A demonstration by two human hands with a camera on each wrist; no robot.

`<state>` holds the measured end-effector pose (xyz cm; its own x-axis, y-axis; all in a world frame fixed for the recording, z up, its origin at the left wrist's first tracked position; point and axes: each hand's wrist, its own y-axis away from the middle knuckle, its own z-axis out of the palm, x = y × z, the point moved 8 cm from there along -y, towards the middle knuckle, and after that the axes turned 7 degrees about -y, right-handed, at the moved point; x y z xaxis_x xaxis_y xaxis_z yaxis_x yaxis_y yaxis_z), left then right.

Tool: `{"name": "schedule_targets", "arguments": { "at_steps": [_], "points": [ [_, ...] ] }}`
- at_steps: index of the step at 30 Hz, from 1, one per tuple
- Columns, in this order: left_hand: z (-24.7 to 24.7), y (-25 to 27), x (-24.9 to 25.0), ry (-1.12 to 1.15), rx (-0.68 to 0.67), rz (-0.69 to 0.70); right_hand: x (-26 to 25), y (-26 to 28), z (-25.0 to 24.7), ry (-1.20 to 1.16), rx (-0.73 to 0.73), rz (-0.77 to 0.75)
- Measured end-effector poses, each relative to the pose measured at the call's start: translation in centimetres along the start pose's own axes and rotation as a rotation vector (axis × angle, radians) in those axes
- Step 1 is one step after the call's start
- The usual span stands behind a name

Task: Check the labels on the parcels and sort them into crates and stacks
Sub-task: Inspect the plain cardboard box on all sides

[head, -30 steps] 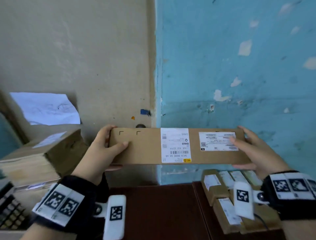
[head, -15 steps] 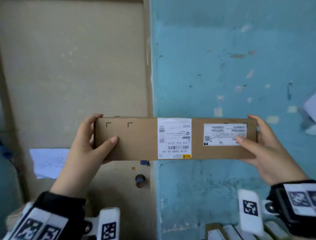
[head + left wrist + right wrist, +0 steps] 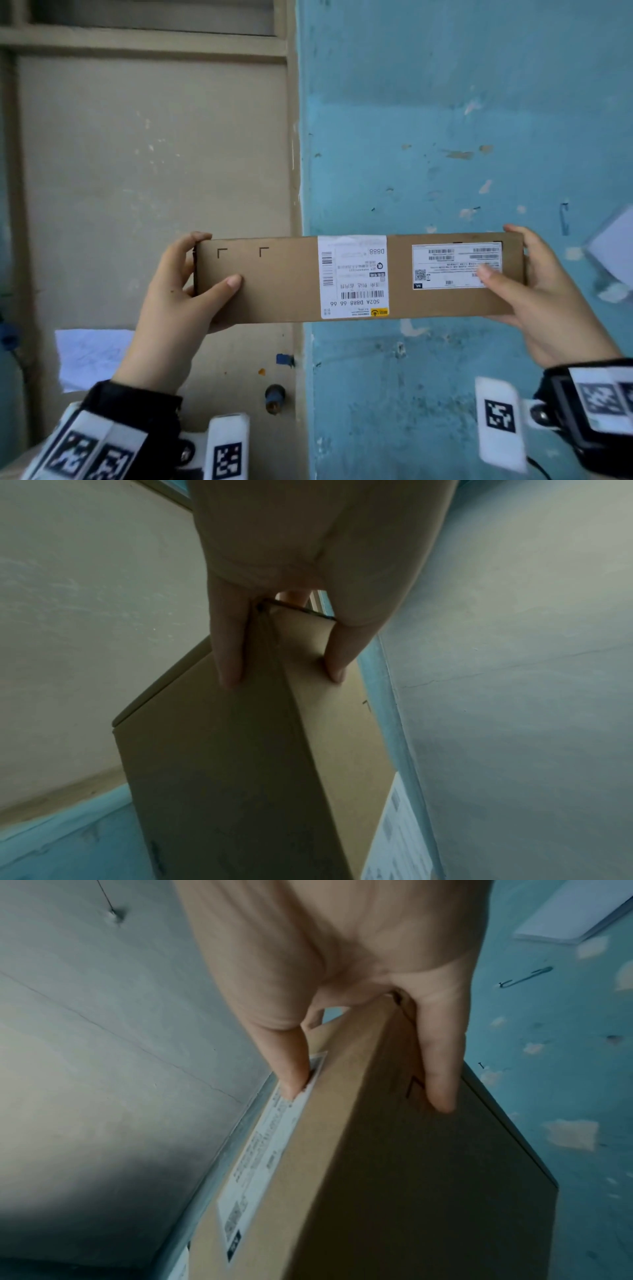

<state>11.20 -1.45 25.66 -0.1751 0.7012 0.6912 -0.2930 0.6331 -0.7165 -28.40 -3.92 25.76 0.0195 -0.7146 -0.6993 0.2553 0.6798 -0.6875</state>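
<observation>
A long, flat cardboard parcel (image 3: pixel 284 284) is held up level in front of the wall, its labelled face toward me. It carries a white shipping label (image 3: pixel 354 275) at the middle, printed upside down, and a second white label (image 3: pixel 452 265) nearer its right end. My left hand (image 3: pixel 191 291) grips the parcel's left end, thumb on the front face and fingers behind. My right hand (image 3: pixel 527 291) grips the right end, thumb lying on the second label. The left wrist view shows the parcel (image 3: pixel 240 764) pinched between thumb and fingers; the right wrist view shows the parcel (image 3: pixel 394 1164) held the same way.
Behind the parcel stand a beige door panel (image 3: pixel 154 164) on the left and a chipped blue wall (image 3: pixel 462 120) on the right. A white paper sheet (image 3: pixel 92 356) is at lower left, another pale sheet (image 3: pixel 613 246) at the right edge. A small blue-and-brass knob (image 3: pixel 274 399) sits below.
Both hands have raised the parcel higher against the wall. The desk, the small boxes and the cardboard stack seen one second ago have dropped out of the head view.
</observation>
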Motion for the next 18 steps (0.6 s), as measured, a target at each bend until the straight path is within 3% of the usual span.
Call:
{"name": "schedule_targets", "arguments": {
  "at_steps": [7, 13, 18],
  "points": [
    [0.2, -0.6, 0.5, 0.007, 0.005, 0.018, -0.8, -0.8, 0.3, 0.007, -0.054, -0.057],
    [-0.7, -1.6, 0.0, -0.029, 0.039, 0.007, -1.1, -0.8, 2.1, 0.011, -0.248, -0.096],
    [-2.2, -2.5, -0.2, -0.113, 0.153, 0.05, 0.0, -0.7, 2.8, -0.022, -0.362, -0.13]
  ]
}}
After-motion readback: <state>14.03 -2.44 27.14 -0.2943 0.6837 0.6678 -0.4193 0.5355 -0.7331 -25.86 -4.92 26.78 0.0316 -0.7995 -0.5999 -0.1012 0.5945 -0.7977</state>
